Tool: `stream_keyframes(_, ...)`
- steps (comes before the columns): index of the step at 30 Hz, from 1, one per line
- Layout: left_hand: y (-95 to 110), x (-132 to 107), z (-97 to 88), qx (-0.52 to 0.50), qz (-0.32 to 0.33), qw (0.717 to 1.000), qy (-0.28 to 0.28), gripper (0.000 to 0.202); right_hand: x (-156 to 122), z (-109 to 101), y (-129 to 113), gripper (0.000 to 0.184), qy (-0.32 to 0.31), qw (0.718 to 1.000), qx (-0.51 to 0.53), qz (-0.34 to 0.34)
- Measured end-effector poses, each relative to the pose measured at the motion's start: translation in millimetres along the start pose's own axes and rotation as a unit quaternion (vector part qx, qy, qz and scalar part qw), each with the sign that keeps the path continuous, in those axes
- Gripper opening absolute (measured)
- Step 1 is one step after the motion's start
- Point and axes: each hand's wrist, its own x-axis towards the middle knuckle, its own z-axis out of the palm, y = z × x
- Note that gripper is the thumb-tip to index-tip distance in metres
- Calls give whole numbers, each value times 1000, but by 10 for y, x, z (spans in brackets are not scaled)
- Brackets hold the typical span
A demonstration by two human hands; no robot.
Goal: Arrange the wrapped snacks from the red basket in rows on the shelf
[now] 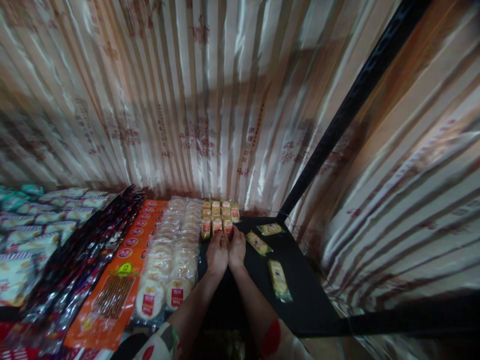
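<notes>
Both my hands reach forward side by side over a black shelf (300, 295). My left hand (217, 254) and my right hand (237, 248) have their fingertips on the front row of small yellow-and-red snack packets (217, 216), which stand in neat rows at the back of the shelf. The fingers are curled down onto the packets; I cannot see whether they grip any. Three loose yellow packets lie flat to the right: one (258, 243) close to my right hand, one (269, 229) further back, one (279, 279) nearer to me.
Left of the hands lie two rows of round white cakes in clear wrap (170, 260), then orange packets (116, 290), dark glossy packets (86, 250) and pale green-white packets (33, 235). Striped shiny curtain (187, 100) hangs behind. A black post (352, 100) rises at the right.
</notes>
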Motion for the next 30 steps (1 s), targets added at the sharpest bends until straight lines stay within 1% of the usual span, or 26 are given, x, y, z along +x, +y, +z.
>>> stream_keyframes(5,-22,13,-13,-10,1,1000,9,33,21,33,-15,41,10,1000,22,-1)
stream_keyframes(9,-7,16,-39,-14,16,1000,4,32,8,66,-25,41,9,999,37,-1)
stream_keyframes(14,64,5,-83,-15,-18,1000,2,32,-23,97,-23,41,8,998,61,8)
stream_keyframes(18,86,8,-100,-15,-28,999,3,32,4,88,-25,43,27,997,71,6)
stream_keyframes(22,72,22,-94,-7,-40,999,2,33,16,64,-59,34,34,998,60,1)
stream_keyframes(30,67,38,-106,3,-27,1000,-1,34,2,89,-66,19,31,999,20,8)
